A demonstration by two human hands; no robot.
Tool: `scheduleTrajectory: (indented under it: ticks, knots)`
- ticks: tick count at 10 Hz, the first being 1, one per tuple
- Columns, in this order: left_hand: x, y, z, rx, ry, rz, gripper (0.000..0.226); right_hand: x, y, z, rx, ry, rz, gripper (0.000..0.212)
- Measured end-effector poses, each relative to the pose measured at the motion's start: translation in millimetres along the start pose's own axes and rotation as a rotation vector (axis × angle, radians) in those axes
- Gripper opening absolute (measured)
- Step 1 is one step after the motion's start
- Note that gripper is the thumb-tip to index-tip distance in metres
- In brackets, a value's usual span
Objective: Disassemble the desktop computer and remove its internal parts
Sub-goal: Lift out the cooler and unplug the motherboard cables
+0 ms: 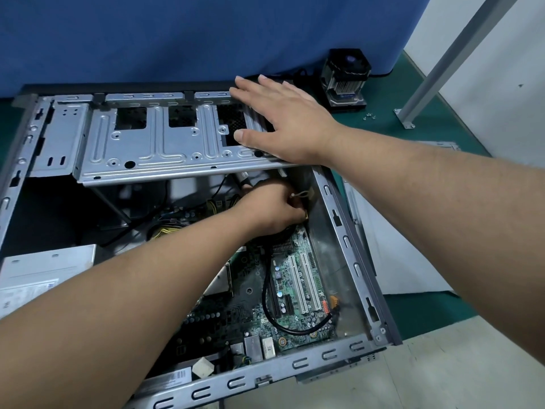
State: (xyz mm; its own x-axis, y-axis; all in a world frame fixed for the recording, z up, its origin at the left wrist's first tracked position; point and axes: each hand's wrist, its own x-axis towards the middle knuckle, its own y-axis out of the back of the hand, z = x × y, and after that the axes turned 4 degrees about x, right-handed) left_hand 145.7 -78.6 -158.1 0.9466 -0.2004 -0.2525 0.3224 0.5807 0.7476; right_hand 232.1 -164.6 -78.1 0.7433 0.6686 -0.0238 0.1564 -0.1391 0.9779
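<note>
While the computer case (pixel 358 255) lies open before us, our left hand (pixel 272 209) reaches under the drive cage (pixel 153 143), fingers curled on a small connector (pixel 303 194) by the right wall; our right hand (pixel 283 119) presses flat on top.

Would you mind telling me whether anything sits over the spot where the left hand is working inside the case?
Yes: the silver sheet-metal drive cage spans the case directly above the left hand, which reaches beneath its front edge near the green motherboard. The right hand rests flat on that cage.
</note>
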Motion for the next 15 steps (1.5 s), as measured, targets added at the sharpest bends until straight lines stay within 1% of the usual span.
scheduleTrajectory:
  ticks: [2, 3, 4, 5, 6, 7, 8, 9, 10, 11, 13, 14, 15]
  knots:
    - [-6.2, 13.4, -2.8, -0.038, 0.052, -0.173, 0.019, -1.0, 0.3, -0.3, 0.003, -0.006, -0.003, 0.073]
    - [-8.0, 18.8, -3.9, 0.067, 0.018, -0.190, 0.015, -1.2, 0.3, -0.4, 0.010, -0.007, 0.000, 0.073]
    - [-9.6, 19.9, -4.8, 0.198, 0.032, -0.052, 0.015, -1.8, 0.8, 0.3, 0.016, -0.006, 0.003, 0.073]
    - [-8.4, 15.5, -7.2, 0.201, 0.079, 0.074, 0.023, -1.7, 0.3, 0.2, 0.017, -0.010, 0.002, 0.073]
    - [-5.4, 3.7, -5.5, 0.087, 0.141, 0.133, 0.034, -1.4, -0.9, 0.6, 0.016, -0.011, 0.004, 0.074]
    - [-2.3, -3.3, -1.7, 0.037, 0.144, 0.156, 0.032, -1.3, -0.2, 1.5, 0.016, -0.014, 0.007, 0.074]
    - [6.5, -8.6, -0.5, 0.053, 0.153, 0.154, 0.031, -0.5, 0.4, 1.0, 0.015, -0.013, 0.003, 0.074]
    - [13.8, -8.2, -2.0, 0.018, 0.155, 0.145, 0.031, 0.1, -0.1, 0.8, 0.016, -0.013, 0.005, 0.074]
    - [21.7, -7.6, -2.8, -0.038, 0.166, 0.135, 0.036, -0.6, 0.8, 1.8, 0.023, -0.016, 0.010, 0.074]
    - [23.0, -9.4, -2.9, -0.020, 0.165, 0.139, 0.039, -1.0, 0.6, 1.4, 0.020, -0.011, 0.009, 0.074]
    - [18.4, -18.6, -7.9, -0.119, 0.175, 0.251, 0.024, -0.7, 0.1, 0.8, 0.028, -0.009, 0.012, 0.074]
    - [15.4, -22.0, -7.8, -0.097, 0.169, 0.288, 0.024, -0.9, -1.0, 0.5, 0.032, -0.007, 0.012, 0.074]
    - [16.1, -22.9, -6.8, -0.072, 0.184, 0.307, 0.028, -0.9, -1.3, 0.6, 0.032, -0.007, 0.013, 0.074]
